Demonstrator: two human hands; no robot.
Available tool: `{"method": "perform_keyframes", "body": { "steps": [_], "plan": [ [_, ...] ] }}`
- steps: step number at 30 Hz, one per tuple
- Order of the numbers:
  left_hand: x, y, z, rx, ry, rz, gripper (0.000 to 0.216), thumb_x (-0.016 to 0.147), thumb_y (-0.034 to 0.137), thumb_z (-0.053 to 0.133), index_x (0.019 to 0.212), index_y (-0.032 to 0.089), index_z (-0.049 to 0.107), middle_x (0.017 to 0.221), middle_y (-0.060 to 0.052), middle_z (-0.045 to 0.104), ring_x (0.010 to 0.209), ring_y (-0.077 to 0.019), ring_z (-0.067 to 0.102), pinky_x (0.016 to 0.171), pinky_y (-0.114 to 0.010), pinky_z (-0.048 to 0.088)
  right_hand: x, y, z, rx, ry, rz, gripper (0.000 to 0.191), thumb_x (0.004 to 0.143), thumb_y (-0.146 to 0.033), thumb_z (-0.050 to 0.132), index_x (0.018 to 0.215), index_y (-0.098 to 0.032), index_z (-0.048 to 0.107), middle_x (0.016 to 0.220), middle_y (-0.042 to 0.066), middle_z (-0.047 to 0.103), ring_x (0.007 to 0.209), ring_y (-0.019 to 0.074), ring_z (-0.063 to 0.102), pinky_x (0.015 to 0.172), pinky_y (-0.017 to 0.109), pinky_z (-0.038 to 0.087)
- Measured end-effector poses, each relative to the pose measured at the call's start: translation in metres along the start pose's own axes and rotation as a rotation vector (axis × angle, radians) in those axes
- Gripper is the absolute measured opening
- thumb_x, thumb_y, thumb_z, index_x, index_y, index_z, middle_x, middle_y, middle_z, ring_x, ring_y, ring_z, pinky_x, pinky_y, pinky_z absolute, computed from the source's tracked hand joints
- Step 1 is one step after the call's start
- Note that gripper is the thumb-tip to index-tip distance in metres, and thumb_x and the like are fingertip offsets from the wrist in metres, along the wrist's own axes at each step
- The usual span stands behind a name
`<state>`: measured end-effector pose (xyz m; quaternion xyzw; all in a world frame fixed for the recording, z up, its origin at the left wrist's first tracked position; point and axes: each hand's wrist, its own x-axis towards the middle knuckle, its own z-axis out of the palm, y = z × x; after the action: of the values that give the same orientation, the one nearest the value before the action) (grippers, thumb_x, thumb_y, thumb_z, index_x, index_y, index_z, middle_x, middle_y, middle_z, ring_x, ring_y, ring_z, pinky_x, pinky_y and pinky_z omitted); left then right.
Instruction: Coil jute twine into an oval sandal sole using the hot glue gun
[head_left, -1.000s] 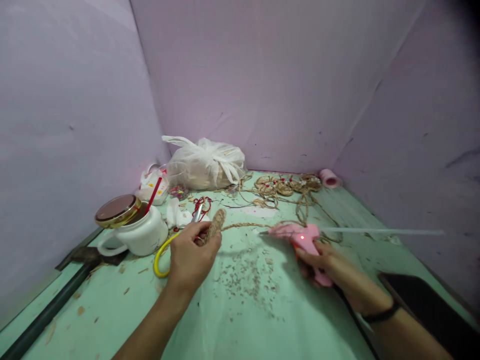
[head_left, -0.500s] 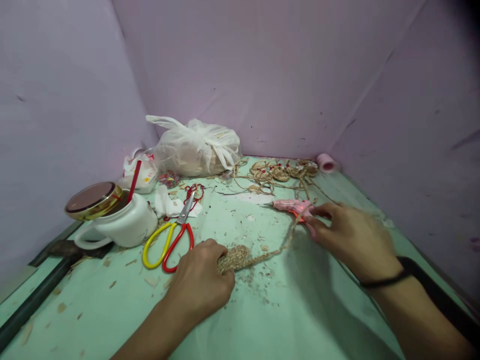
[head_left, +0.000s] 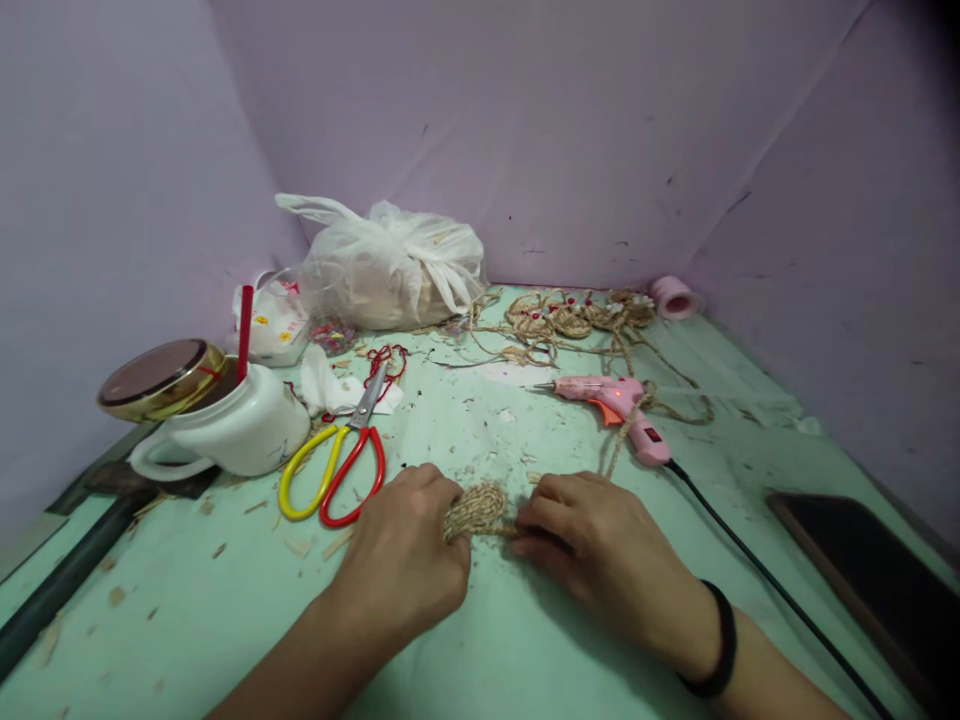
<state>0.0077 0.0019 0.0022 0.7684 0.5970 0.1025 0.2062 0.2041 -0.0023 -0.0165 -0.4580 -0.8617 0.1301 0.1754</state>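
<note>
Jute-brown and rough, the twine bundle (head_left: 477,508) lies low on the green tabletop (head_left: 525,640), just in front of the person, held between both hands. The left hand (head_left: 405,560) is curled shut around its left end, knuckles up, with the fingertips tucked out of sight beneath. The right hand (head_left: 596,545) meets it from the other side, fingers bent close and pinching the right end; how much of the bundle sits inside either grip cannot be made out. A black wristband (head_left: 718,640) circles the right wrist.

A loose strand (head_left: 611,455) runs from the bundle up to the pink glue gun (head_left: 611,398), which lies on its side with a red light showing, its black cord (head_left: 757,575) trailing off the lower right. Yellow and red scissors (head_left: 334,465) lie open left of the hands, beside a white mug (head_left: 240,432) with a gold lid (head_left: 154,365) tilted on it and a red straw (head_left: 244,330). Farther back sit a knotted plastic bag (head_left: 390,265), twine coils (head_left: 574,320) and a pink roll (head_left: 673,297). A dark slab (head_left: 862,560) at the right is cut off by the edge.
</note>
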Motion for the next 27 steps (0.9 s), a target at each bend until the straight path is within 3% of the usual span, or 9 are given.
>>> {"method": "perform_keyframes", "body": {
  "steps": [4, 10, 27],
  "plan": [
    [0.000, 0.000, 0.002, -0.018, -0.007, 0.023, 0.011, 0.068, 0.017, 0.052, 0.073, 0.018, 0.062, 0.082, -0.006, 0.058, 0.084, -0.0232, 0.055, 0.072, -0.035, 0.043, -0.002, -0.001, 0.006, 0.159, 0.073, 0.044, 0.013, 0.078, -0.017, 0.064, 0.066, -0.018, 0.059, 0.067, -0.001, 0.058, 0.060, 0.0125, 0.054, 0.053, 0.023, 0.034],
    [0.002, -0.001, 0.004, -0.043, 0.009, 0.056, 0.006, 0.066, 0.014, 0.053, 0.065, 0.018, 0.056, 0.076, -0.005, 0.057, 0.080, -0.0222, 0.053, 0.069, -0.034, 0.042, 0.001, -0.001, 0.011, 0.260, 0.128, 0.154, 0.013, 0.074, -0.015, 0.065, 0.062, -0.019, 0.060, 0.065, -0.002, 0.058, 0.056, 0.0109, 0.052, 0.052, 0.022, 0.034],
    [0.005, -0.002, 0.005, -0.056, 0.008, 0.032, 0.007, 0.066, 0.013, 0.053, 0.067, 0.019, 0.057, 0.077, -0.003, 0.058, 0.081, -0.0210, 0.053, 0.070, -0.033, 0.040, 0.009, 0.008, 0.011, -0.114, 0.265, 0.050, 0.012, 0.080, -0.013, 0.060, 0.075, -0.020, 0.068, 0.075, 0.001, 0.067, 0.070, 0.0181, 0.061, 0.057, 0.027, 0.038]
  ]
}}
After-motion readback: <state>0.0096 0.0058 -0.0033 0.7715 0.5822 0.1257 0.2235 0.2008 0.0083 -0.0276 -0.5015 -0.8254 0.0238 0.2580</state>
